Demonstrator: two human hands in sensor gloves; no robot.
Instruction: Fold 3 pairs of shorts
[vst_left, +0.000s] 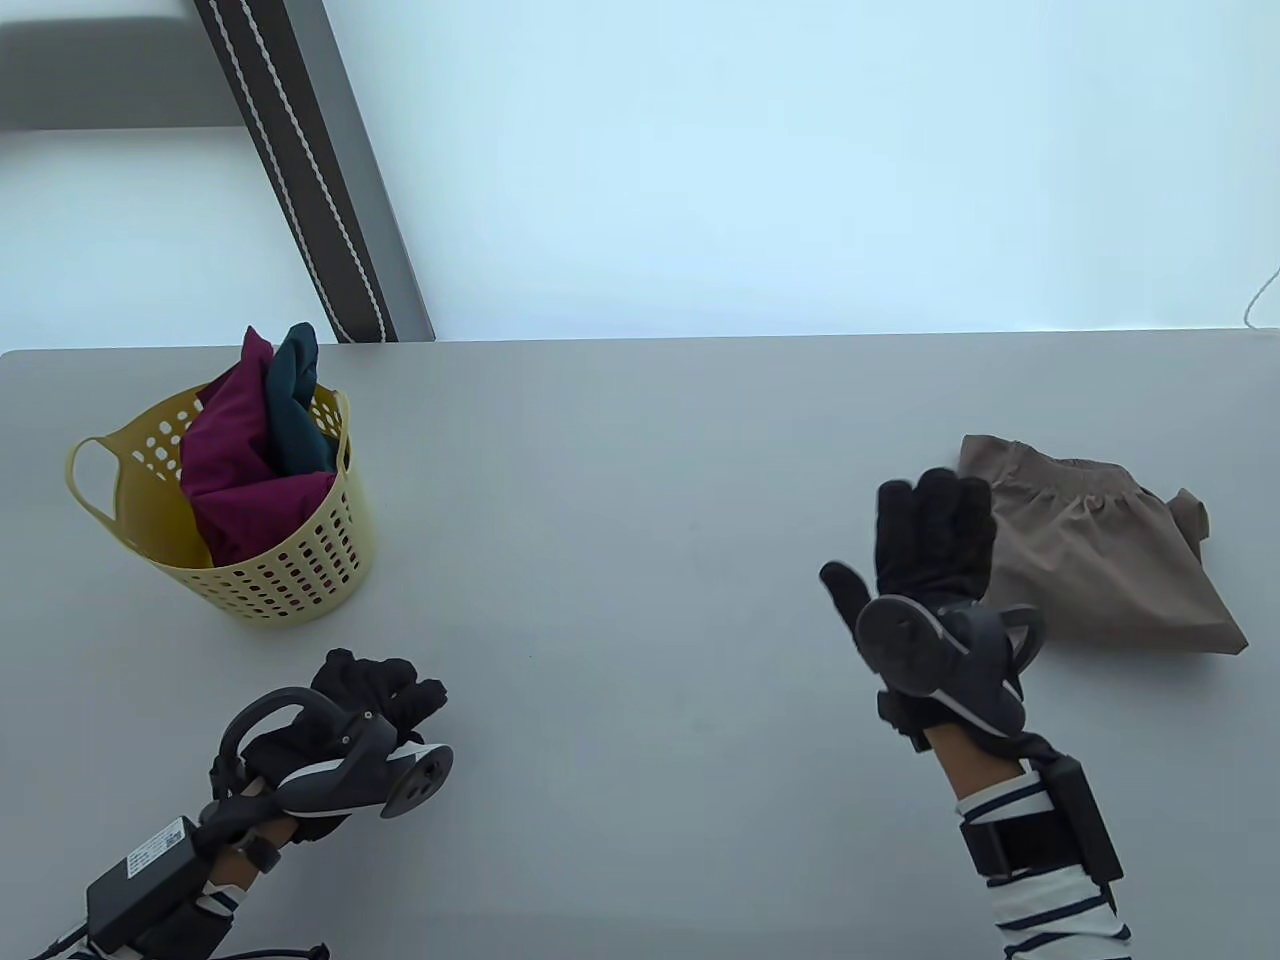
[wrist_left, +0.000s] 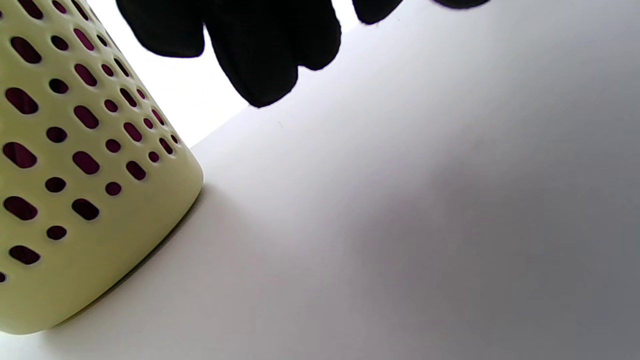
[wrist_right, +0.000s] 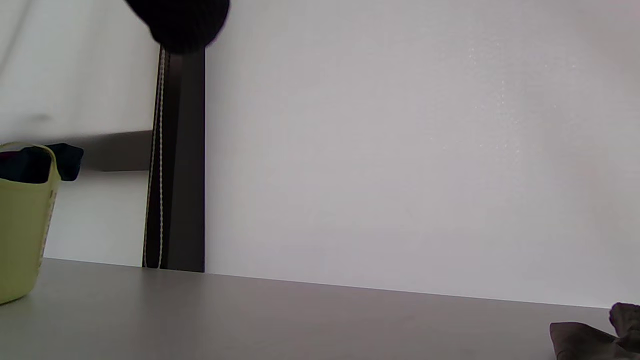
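Hovering right hand (vst_left: 925, 560), fingers spread, over folded taupe shorts (vst_left: 1100, 560) | left hand (vst_left: 370, 700) loosely curled, holding nothing

Taupe shorts (vst_left: 1100, 560) – near-left corner behind right hand (vst_left: 925, 560); basket (wrist_left: 75, 200) cut by left wrist view's edge – rim unseen.

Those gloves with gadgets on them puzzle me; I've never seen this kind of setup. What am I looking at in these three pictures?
A person wears sensor gloves with trackers strapped on. One camera looks down at the table; two others sit on the wrists. The left hand rests loosely curled, holding nothing. The right hand is raised, fingers straight, beside folded tan shorts. A yellow basket holds magenta shorts and teal shorts.
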